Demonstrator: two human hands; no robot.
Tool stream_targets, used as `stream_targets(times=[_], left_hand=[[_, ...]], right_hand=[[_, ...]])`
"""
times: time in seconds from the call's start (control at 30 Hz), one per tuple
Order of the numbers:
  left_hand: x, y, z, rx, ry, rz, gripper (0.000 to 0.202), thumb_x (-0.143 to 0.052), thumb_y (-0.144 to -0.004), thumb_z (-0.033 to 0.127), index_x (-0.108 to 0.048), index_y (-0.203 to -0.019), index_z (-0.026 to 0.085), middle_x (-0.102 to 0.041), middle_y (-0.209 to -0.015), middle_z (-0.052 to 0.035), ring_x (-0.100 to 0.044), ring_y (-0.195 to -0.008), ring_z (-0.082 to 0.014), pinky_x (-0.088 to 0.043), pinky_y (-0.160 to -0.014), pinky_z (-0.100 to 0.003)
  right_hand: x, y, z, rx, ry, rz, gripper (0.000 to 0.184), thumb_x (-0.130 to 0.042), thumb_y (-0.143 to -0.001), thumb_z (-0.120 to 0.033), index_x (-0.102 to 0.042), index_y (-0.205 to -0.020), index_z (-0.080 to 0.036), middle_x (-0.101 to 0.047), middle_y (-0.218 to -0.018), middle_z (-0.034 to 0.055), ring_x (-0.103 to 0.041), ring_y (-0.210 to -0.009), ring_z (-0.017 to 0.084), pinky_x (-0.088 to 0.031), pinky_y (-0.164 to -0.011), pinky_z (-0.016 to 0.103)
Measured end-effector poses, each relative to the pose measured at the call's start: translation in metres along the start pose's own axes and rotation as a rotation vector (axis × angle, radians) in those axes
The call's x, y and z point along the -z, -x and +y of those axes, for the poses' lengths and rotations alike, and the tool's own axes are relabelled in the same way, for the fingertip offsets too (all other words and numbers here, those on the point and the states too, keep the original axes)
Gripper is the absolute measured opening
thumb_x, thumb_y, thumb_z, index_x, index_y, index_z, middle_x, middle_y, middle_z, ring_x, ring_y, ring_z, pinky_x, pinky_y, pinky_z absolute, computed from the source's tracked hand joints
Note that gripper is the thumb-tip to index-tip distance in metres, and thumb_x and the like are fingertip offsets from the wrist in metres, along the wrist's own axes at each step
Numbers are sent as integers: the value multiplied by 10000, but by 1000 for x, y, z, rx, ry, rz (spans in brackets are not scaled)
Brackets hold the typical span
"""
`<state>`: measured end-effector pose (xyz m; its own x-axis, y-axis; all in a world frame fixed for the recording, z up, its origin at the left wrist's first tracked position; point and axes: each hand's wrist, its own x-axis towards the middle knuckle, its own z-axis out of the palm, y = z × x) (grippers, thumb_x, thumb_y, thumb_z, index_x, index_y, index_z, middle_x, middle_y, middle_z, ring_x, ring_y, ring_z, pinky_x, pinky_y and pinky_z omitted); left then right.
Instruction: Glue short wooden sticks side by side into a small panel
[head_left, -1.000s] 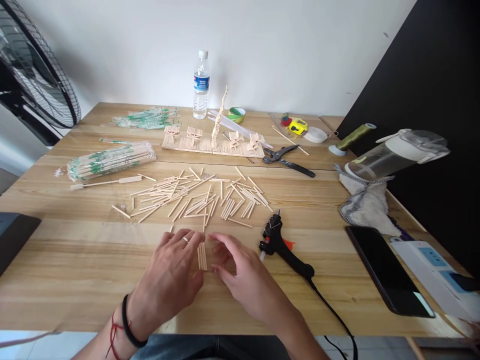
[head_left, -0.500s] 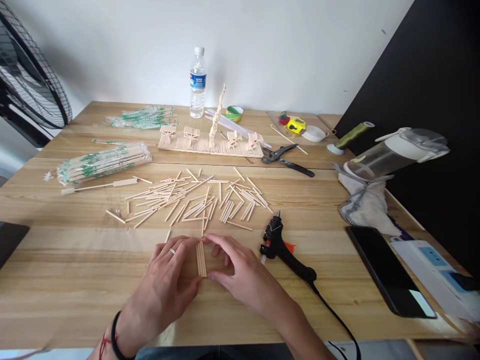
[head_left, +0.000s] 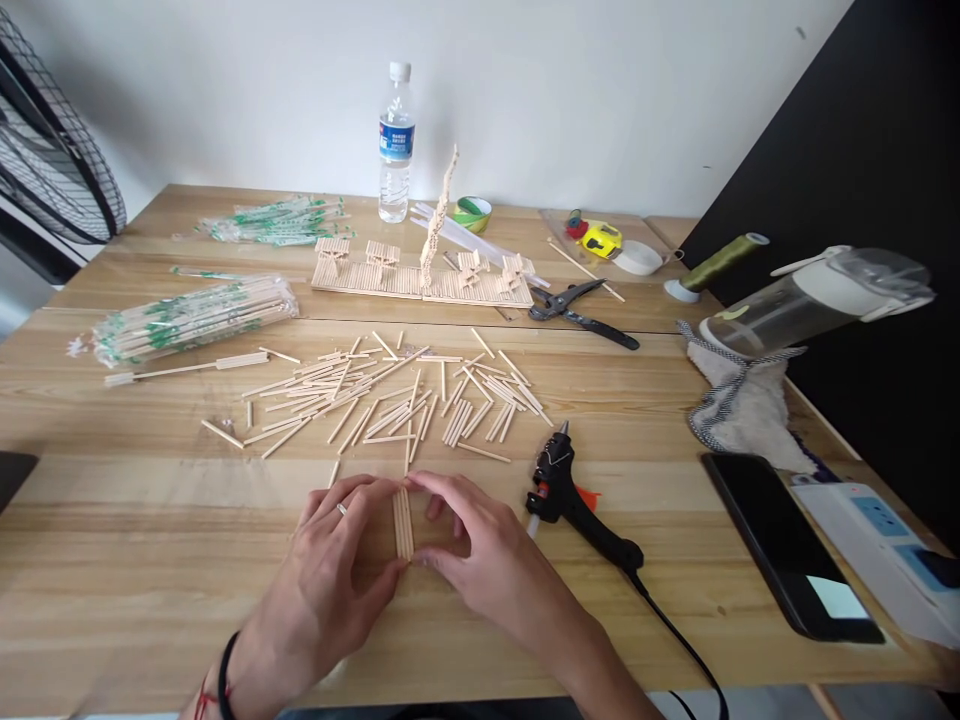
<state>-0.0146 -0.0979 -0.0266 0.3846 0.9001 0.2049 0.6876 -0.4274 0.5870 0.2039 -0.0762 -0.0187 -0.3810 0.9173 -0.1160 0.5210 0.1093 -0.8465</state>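
A small row of wooden sticks lies side by side on the table, pointing away from me. My left hand grips it from the left, index fingertip at the far end and thumb at the near end. From the right, my right hand pinches the same two ends. Just beyond my fingers are many loose cut sticks in a scattered pile. A black hot glue gun rests on its stand right of my right hand, nozzle pointing away.
Behind the pile stands a stick-built model, with a water bottle behind it. Bagged sticks lie left, pliers right. A phone, a power strip, a cloth and a clear cup line the right side.
Both hands keep the same hold on the stick row. The view has shifted slightly; nothing on the table has visibly moved.
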Motion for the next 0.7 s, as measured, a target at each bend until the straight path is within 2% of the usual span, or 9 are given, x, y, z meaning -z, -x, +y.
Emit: stream_targets(times=[0.1, 0.2, 0.37, 0.5, 0.6, 0.7], left_hand=[[-2, 1, 0, 7, 4, 6, 564, -690, -976, 176, -463, -1481, 279, -724, -1368, -81, -665, -1272, -307, -488, -1050, -446], [-3, 1, 2, 29, 8, 6, 549, -687, -976, 164, -474, -1468, 282, -727, -1356, -71, -664, -1269, -294, -486, -1058, -440], [-1, -2, 3, 33, -3, 10, 560, -690, -938, 126, -489, -1438, 278, -729, -1333, -66, -669, -1248, -294, -481, -1042, -429], [1, -4, 2, 6, -13, -5, 601, -697, -927, 104, -470, -1455, 283, -729, -1311, -60, -650, -1243, -298, -438, -1052, -447], [-1, -3, 2, 5, -31, -26, 668, -705, -885, 66, -456, -1462, 290, -723, -1290, -50, -629, -1210, -309, -413, -1025, -468], [-2, -2, 3, -18, -42, -7, 629, -722, -866, 82, -469, -1409, 272, -696, -1328, -67, -605, -1196, -322, -408, -1012, -483]], right_hand=[[-1, -1, 2, 11, -4, 5, 795, -864, -778, 68, -642, -1462, -270, -765, -1343, 76, -733, -1162, 262, -589, -1107, 458], [-3, -2, 5, 33, -39, 17, 817, -849, -743, 123, -669, -1437, -268, -778, -1310, 55, -743, -1066, 229, -620, -1035, 393], [-6, -3, 6, 25, -61, 19, 815, -831, -752, 141, -676, -1441, -266, -777, -1298, 54, -735, -1002, 204, -627, -1001, 367], [-3, -5, 4, 9, -63, 8, 802, -872, -739, 106, -688, -1429, -258, -784, -1307, 58, -741, -993, 211, -621, -1004, 379], [5, -4, 1, 3, -72, -14, 796, -905, -749, 51, -683, -1438, -278, -799, -1289, 47, -751, -1011, 220, -628, -945, 365], [14, -2, -1, 10, -94, -38, 646, -848, -868, -32, -680, -1435, -292, -828, -1176, 19, -772, -988, 205, -630, -890, 333]])
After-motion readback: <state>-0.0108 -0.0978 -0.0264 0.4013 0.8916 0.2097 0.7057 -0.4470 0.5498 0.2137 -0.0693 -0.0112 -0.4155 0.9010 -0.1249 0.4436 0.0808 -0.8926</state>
